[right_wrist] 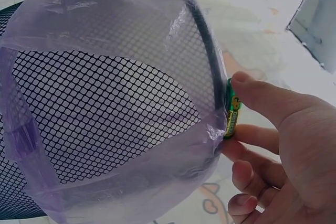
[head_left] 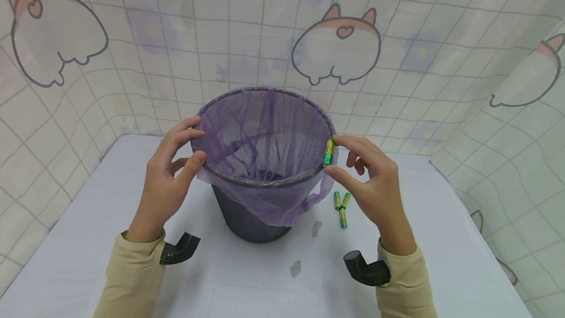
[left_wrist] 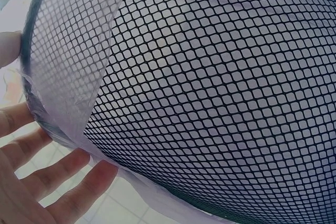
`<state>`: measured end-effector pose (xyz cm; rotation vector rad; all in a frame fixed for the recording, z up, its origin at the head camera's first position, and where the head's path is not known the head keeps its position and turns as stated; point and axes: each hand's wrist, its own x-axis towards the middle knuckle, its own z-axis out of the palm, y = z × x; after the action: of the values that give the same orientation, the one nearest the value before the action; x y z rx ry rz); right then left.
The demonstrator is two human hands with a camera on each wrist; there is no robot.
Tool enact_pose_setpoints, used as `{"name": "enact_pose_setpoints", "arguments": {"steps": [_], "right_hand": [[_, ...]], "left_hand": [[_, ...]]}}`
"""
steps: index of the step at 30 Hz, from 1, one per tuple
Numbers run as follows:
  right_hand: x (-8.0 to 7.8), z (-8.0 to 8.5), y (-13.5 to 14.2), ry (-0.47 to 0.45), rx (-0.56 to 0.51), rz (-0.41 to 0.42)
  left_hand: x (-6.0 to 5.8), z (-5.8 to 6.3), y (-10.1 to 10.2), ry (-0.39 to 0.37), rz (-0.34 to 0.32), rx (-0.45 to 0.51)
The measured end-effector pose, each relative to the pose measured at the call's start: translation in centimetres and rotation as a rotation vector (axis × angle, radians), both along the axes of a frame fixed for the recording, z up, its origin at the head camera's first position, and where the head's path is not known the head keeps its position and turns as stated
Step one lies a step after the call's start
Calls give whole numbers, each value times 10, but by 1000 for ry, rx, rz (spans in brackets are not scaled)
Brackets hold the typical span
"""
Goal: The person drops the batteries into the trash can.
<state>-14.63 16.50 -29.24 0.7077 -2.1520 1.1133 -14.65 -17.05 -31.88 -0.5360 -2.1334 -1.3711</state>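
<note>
A dark mesh wastebasket (head_left: pixel 247 220), lined with a purple plastic bag (head_left: pixel 269 205) folded over its rim, stands upright in the head view. My left hand (head_left: pixel 169 171) touches the rim on the left, its fingers fairly straight and its thumb set apart from them; in the left wrist view its fingertips lie along the bag-covered rim (left_wrist: pixel 58 135). My right hand (head_left: pixel 371 180) pinches a green and yellow battery (head_left: pixel 328 152) lengthwise between thumb and forefinger. The right wrist view shows that battery (right_wrist: pixel 231 111) right at the rim, with the other fingers curled below it.
Several similar batteries (head_left: pixel 343 217) lie on the white tabletop (head_left: pixel 247 283) to the right of the basket. Two small grey patches (head_left: pixel 295 269) show on the table near its front. A tile-patterned curtain (head_left: pixel 247 28) with cartoon animals surrounds the back and sides.
</note>
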Motion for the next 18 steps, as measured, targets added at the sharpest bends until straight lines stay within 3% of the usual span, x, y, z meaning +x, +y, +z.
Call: {"name": "enact_pose_setpoints", "arguments": {"steps": [18], "right_hand": [[-1, -3, 1, -17, 3, 26]], "left_hand": [[-1, 0, 1, 14, -14, 10]]}}
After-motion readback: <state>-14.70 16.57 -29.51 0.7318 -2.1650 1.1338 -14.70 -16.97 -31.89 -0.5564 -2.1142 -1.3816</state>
